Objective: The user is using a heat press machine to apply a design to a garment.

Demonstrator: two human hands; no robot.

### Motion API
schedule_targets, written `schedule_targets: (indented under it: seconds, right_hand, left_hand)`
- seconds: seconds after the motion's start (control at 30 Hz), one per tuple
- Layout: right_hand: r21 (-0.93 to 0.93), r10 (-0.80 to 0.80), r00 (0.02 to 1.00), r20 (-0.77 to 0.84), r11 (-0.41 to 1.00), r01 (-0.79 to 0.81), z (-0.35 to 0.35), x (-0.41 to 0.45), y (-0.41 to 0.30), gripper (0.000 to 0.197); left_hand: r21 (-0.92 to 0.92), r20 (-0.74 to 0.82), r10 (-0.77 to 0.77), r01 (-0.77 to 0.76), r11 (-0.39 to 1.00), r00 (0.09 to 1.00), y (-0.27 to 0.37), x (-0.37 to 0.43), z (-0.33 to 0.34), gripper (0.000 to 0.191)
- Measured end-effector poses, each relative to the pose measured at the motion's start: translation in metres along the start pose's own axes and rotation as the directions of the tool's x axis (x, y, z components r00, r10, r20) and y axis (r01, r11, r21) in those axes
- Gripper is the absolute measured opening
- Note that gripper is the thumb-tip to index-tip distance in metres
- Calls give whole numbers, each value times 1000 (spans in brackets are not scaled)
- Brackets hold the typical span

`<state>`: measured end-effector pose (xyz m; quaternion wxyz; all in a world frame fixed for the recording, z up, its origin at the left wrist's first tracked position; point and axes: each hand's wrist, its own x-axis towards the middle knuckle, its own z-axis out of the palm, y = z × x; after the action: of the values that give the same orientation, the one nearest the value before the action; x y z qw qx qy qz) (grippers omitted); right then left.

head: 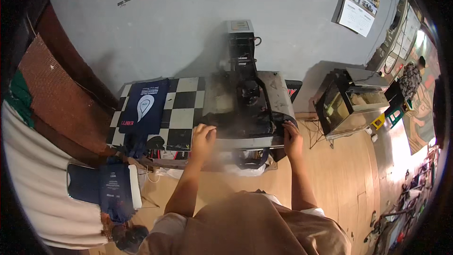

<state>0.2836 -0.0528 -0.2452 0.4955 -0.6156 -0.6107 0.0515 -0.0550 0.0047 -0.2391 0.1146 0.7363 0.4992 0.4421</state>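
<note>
Before me stands a heat press (247,95) with a black arm and a grey control box on top. My left hand (204,141) is at the front left corner of its lower plate, fingers bent. At the front right corner is my right hand (293,138), its fingertips on or just over the dark edge. Whether either hand grips anything cannot be made out. Dark cloth seems to lie along the plate's front. Left of the press, a navy printed fabric piece (145,106) with a white emblem lies on a black-and-white checkered tabletop (182,113).
More navy printed fabric (115,187) lies on a seat at the lower left, near a pale curtain (46,184). A glass tank (354,104) stands to the right on the floor side. Another person (410,78) is far off at the right. Bags and cloth sit under the table.
</note>
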Motion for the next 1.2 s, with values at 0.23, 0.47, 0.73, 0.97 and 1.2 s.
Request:
schedule_targets:
  seconds: [0.23,0.47,0.73,0.97,1.2]
  right_hand:
    - [-78,-16,998,-63,997,11,11,-6,24,22]
    - [-78,-23,997,-77,997,17,15,-3,21,21]
    - [-56,-29,990,-138,998,22,17,-6,18,21]
    - [-71,-33,988,-148,997,23,16,-4,19,22]
    - [-45,-9,984,-176,999,2,18,-4,17,17]
  left_hand:
    - [-25,-65,71,-73,997,995,6,-5,-2,16]
    - [-40,-41,65,-67,997,997,4,-6,-1,15]
    - [22,-107,91,-89,996,990,3,-13,13,13]
    - [33,-115,107,-104,994,988,4,-17,13,15]
    - [24,-114,117,-115,993,987,0,-16,14,15]
